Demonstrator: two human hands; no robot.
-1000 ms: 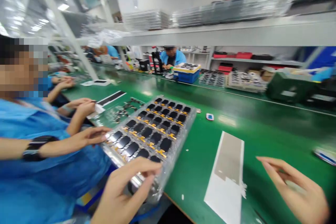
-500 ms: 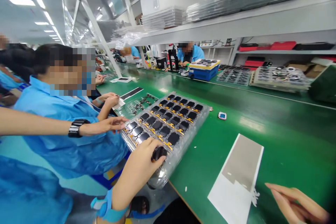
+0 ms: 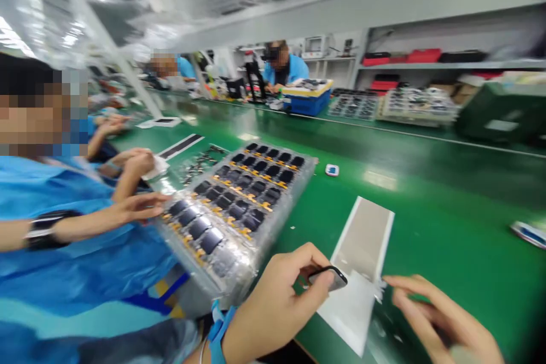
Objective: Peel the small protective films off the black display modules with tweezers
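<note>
The left hand (image 3: 284, 296) pinches a dark part (image 3: 338, 278), seemingly a handling step; the right hand (image 3: 446, 315) is narrowly parted; steadiness seems needed next.

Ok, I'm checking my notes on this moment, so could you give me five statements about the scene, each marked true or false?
1. The person's left hand pinches a flat, dark-edged part. True.
2. The person's right hand lies on the clear tray. False: it is to the right of the beige-and-white sheet.
3. Rows of dark pieces sit in the tray. True.
4. The left wrist is bare. False: it wears a blue band.
5. A blue box stands beyond the tray. True.
</note>
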